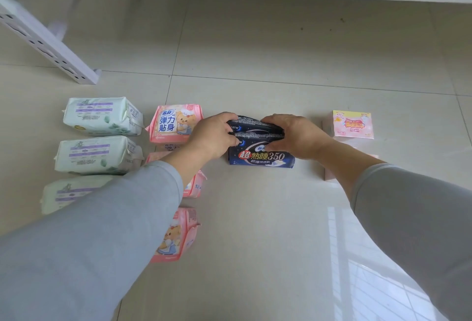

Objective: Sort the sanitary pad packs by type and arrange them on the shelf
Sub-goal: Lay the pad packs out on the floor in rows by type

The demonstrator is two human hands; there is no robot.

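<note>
Head view: on the tiled floor, both hands meet at a row of dark blue packs standing upright in the middle. The left hand curls its fingers over the rear packs' left end; the right hand grips their right end. White packs form a column at the left, pink packs beside them, partly hidden by the left sleeve. A pink box stands right; another behind the right forearm is hard to make out.
</note>
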